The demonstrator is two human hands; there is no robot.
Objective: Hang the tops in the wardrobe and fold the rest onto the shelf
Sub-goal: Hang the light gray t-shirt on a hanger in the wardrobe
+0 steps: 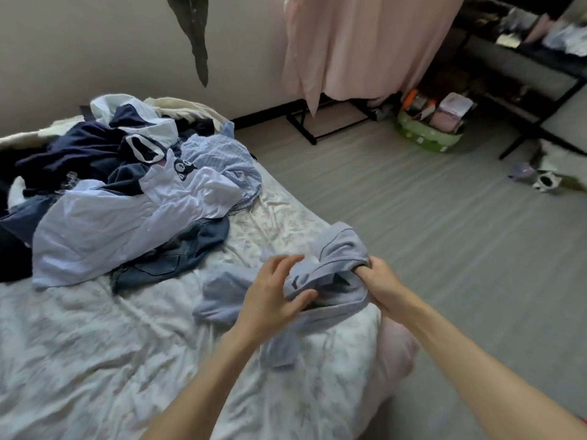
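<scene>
A pale grey-blue garment (341, 249) lies bunched at the bed's right edge, partly lifted. My left hand (273, 293) pinches its fabric with thumb under and fingers curled over. My right hand (381, 285) grips the garment's right side, fingers tucked into the cloth. A heap of clothes (127, 192) in white, light blue, navy and denim sits at the far left of the bed (95, 360).
A black wardrobe rack (324, 122) with a pink curtain (359, 46) stands beyond the bed. A green basket (425, 134) of items sits on the grey floor (428, 217). A black shelf frame (540, 90) is at the far right, small objects beside it.
</scene>
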